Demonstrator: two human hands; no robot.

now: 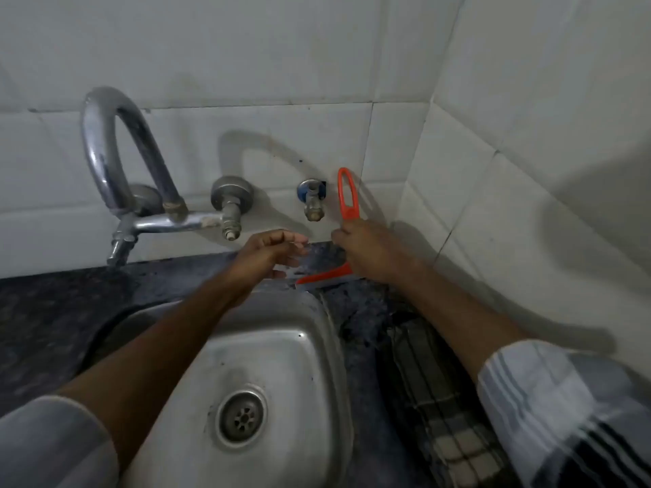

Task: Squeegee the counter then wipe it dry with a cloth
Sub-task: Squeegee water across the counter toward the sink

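Observation:
My right hand (370,250) grips an orange squeegee (348,195) by its looped handle, which stands up against the tiled wall. Its blade end rests on the dark speckled counter (63,308) just behind the sink's far right corner. My left hand (271,250) hovers beside the blade with fingers loosely curled, holding nothing. A dark checked cloth (433,399) lies on the counter strip to the right of the sink, partly under my right forearm.
A steel sink (303,353) with a round drain fills the middle. A curved steel tap (116,163) and a small valve (313,202) stick out of the white tiled wall behind. A side wall closes in on the right.

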